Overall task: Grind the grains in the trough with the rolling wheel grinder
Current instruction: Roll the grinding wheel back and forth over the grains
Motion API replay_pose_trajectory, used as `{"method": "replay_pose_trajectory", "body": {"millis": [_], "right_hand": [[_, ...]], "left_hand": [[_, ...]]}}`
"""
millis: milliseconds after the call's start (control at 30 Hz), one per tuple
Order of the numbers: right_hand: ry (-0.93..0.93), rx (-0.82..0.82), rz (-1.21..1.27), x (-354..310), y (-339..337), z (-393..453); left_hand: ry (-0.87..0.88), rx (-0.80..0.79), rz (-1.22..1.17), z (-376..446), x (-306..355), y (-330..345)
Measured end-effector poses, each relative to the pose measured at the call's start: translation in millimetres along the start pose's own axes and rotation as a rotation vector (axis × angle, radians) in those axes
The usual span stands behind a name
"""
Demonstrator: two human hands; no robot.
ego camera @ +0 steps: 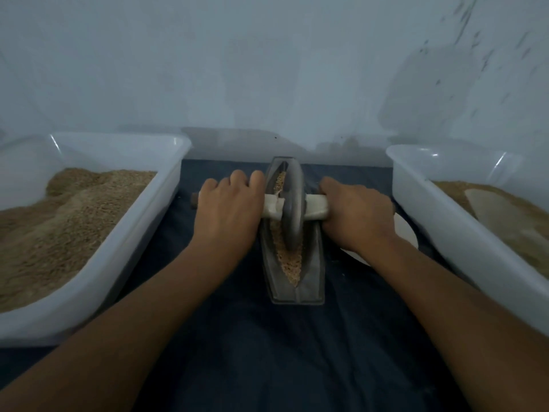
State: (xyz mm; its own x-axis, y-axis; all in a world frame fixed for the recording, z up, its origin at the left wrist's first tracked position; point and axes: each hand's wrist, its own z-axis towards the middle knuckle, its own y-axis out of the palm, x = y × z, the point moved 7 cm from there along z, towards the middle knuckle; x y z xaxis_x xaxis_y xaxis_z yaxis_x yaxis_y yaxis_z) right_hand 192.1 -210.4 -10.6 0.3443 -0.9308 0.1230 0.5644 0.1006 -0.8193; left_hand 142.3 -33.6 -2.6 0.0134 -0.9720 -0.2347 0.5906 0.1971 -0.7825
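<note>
A grey metal boat-shaped trough [312, 281] lies lengthwise on a dark cloth in the middle. Pale crushed grains [289, 263] fill its groove. A grey metal wheel [292, 203] stands upright in the groove, around the middle to far part of the trough. A handle bar wrapped in pale tape [316, 208] runs through the wheel. My left hand [228, 209] grips the bar left of the wheel, and the bar's brown wooden end [194, 200] sticks out past it. My right hand [356, 215] grips the bar right of the wheel.
A white plastic tub [142, 209] heaped with brown grain stands at the left. A second white tub [445, 209] with grain stands at the right. A white plate [405, 233] lies partly under my right wrist. A pale wall rises close behind the trough.
</note>
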Motion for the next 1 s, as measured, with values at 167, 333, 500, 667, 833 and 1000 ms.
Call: {"method": "replay_pose_trajectory", "body": {"millis": [167, 333, 500, 667, 833, 1000], "right_hand": [[-0.021, 0.139, -0.023, -9.5, -21.9, -25.0], [0.010, 0.243, 0.154, -8.2, -31.1, -46.7], [-0.022, 0.272, 0.118, -9.7, -28.5, -42.1], [0.036, 0.038, -0.007, 2.2, -3.5, -12.0], [0.003, -0.322, 0.041, 9.9, 23.5, 32.9], [-0.019, -0.454, 0.123, 19.0, 40.6, 61.9]], "left_hand": [[0.020, -0.037, -0.047, -13.4, 2.7, -11.4], [0.049, 0.002, 0.000, -23.2, 8.4, -28.4], [0.032, 0.022, 0.001, -24.4, 6.2, -23.8], [0.023, -0.022, 0.004, 0.4, 1.0, -2.8], [-0.024, -0.144, -0.035, 36.3, -8.5, 23.6], [-0.042, -0.290, -0.087, 60.3, -13.0, 41.1]]}}
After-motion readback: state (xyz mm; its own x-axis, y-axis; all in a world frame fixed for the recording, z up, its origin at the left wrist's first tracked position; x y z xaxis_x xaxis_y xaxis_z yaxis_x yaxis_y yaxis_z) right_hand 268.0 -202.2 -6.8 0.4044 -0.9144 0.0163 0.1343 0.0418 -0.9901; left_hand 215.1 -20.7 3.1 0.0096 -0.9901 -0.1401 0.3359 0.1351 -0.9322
